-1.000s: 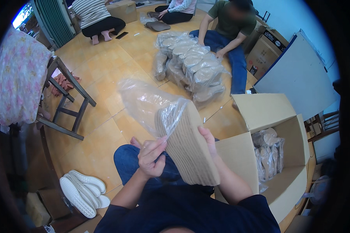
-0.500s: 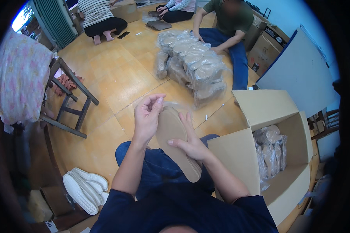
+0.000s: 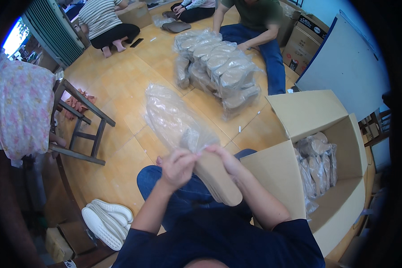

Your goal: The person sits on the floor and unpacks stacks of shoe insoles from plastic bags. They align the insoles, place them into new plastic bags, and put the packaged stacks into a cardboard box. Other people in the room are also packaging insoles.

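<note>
Left hand (image 3: pixel 176 169) fingers were clamped on clear bag (image 3: pixel 167 114) at its mouth; right hand (image 3: pixel 228 161) fingers were closed around tan insole stack (image 3: pixel 219 182), which ran toward 5 o'clock, bag toward 11. Stack looked light, bendy, likely to fan, bag slippery; both edges mid-length seemed the best hold.

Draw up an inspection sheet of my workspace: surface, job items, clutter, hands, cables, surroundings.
Surface: orange-tan tiled floor.
Job items: insole stack, far end inside clear plastic bag; bagged insoles in open cardboard carton; bagged insole pile on floor.
Clutter: white shoe soles; dark phone, farther off.
Hands: left hand pinches the bag near its mouth; right hand holds the insole stack.
Cables: nothing clearly seen.
Surroundings: three co-workers; wooden stool and floral cloth at left.
</note>
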The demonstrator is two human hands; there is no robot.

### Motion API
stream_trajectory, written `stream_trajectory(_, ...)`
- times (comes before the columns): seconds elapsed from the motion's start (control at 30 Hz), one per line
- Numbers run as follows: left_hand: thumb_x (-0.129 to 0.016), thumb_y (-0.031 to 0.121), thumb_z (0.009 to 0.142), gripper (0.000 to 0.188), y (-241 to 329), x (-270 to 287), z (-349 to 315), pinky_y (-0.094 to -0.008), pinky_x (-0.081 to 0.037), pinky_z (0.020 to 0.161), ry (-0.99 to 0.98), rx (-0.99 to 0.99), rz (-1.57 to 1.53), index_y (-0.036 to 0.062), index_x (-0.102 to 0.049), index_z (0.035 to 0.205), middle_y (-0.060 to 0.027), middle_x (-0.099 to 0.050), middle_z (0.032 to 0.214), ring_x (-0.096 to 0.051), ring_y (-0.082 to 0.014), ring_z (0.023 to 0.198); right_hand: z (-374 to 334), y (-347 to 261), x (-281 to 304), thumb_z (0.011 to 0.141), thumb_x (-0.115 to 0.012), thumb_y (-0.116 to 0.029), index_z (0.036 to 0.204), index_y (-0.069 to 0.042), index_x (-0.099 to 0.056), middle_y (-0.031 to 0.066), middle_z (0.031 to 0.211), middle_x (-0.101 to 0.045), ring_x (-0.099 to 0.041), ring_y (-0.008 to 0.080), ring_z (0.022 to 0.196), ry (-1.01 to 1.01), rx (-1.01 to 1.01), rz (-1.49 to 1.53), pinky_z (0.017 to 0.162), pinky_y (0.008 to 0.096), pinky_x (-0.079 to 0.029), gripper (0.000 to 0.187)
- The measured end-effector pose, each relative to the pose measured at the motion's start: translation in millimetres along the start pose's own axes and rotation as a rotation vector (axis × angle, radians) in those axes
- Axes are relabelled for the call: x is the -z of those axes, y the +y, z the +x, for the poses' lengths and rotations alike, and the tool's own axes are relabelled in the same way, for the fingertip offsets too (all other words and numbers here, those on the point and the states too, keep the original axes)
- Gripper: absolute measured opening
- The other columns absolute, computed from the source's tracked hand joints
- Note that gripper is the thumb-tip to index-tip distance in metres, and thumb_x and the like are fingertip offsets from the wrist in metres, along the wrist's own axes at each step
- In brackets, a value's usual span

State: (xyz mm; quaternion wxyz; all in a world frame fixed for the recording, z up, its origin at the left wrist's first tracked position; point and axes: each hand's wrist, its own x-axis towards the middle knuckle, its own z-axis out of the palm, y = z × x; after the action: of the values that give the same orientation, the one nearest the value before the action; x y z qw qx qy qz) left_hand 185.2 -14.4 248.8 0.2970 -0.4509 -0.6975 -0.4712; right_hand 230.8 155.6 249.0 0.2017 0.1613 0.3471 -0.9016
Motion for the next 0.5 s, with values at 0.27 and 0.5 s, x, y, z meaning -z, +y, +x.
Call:
stream_trajectory(0.27,-0.056,0.034,0.095,0.061,10.0,-18.0,-43.9,-0.0378,-0.042,0.096,0.529,0.614,-0.502,0.0054,-0.028,0.140,-0.0134,-0.049,0.126,-0.052,-0.0209,0.110,-0.5,11.1,1.5,0.093,-0.055,-0.026,0.121,0.002,-0.053,0.0084,0.110,-0.063,-0.062,0.0172,0.097,0.001,0.182,-0.075,0.085,0.0301,-0.050,0.040)
stream_trajectory(0.5,-0.052,0.045,0.089,0.066,-10.8,-21.3,-17.4,-0.0395,-0.039,0.102,0.426,1.136,-1.351,0.0022,-0.037,0.138,-0.0135,-0.050,0.131,-0.049,-0.0260,0.121,17.1,8.6,-30.3,0.085,-0.066,-0.033,0.147,0.009,-0.011,0.0283,0.145,-0.033,-0.033,0.0346,0.137,0.076,0.532,-0.826,0.112,0.0383,-0.027,0.093)
